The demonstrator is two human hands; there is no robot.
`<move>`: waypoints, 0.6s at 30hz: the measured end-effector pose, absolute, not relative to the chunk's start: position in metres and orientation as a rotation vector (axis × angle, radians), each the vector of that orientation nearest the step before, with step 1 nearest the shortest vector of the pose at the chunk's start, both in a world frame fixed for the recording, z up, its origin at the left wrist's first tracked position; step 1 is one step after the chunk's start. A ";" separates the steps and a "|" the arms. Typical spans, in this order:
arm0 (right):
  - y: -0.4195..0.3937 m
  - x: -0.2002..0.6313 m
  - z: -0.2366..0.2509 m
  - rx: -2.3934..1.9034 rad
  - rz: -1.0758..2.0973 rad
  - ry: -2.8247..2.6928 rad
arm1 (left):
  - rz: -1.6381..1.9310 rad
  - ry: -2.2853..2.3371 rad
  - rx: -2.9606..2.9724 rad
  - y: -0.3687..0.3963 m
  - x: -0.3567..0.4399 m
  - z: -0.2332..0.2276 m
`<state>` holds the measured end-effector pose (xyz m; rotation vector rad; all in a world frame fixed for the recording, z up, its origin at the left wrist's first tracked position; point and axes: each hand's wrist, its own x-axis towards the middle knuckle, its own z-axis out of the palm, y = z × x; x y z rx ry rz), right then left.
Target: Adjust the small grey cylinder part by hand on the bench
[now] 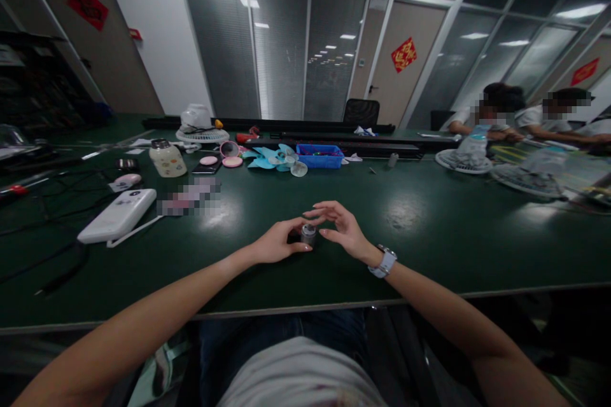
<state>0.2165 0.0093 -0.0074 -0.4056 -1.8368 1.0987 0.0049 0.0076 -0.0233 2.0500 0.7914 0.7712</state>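
Note:
A small grey metal cylinder [308,236] stands upright on the green tabletop in front of me. My left hand [278,240] is closed around it, thumb on the near side and fingers at the far side. To its right, my right hand [346,232] hovers with thumb and fingers apart, the fingertips beside and above the cylinder's top. Nothing shows in that hand, and I cannot tell whether a fingertip touches the top. The cylinder's left side is partly covered by my left hand.
On the green table [267,283], a white power bank [118,215] with a cable lies left, near a cream bottle [167,159]. A blue tray [319,156] and blue fan blades [270,158] sit farther back. White fan parts [464,161] and seated people [501,111] are at right.

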 end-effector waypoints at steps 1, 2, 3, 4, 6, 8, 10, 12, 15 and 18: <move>0.008 0.216 -0.007 -0.391 1.112 -1.852 | 0.772 0.795 2.049 0.008 0.005 -0.024; 0.007 0.216 -0.006 -0.374 1.128 -1.870 | 0.772 0.799 2.048 0.008 0.005 -0.025; 0.006 0.215 -0.006 -0.358 1.145 -1.890 | 0.773 0.804 2.048 0.008 0.005 -0.025; 0.005 0.215 -0.005 -0.345 1.161 -1.910 | 0.774 0.808 2.048 0.008 0.005 -0.026; 0.003 0.214 -0.004 -0.330 1.183 -1.939 | 0.776 0.817 2.046 0.009 0.005 -0.026; 0.002 0.213 -0.004 -0.320 1.183 -1.945 | 0.777 0.821 2.043 0.009 0.005 -0.026; 0.003 0.213 -0.005 -0.315 1.164 -1.937 | 0.770 0.821 2.037 0.009 0.005 -0.025; 0.005 0.214 -0.007 -0.331 1.127 -1.919 | 0.761 0.817 2.032 0.008 0.005 -0.025; 0.008 0.214 -0.009 -0.383 1.057 -1.879 | 0.754 0.816 2.025 0.007 0.006 -0.023; 0.008 0.213 -0.010 -0.430 1.024 -1.855 | 0.756 0.818 2.020 0.006 0.007 -0.021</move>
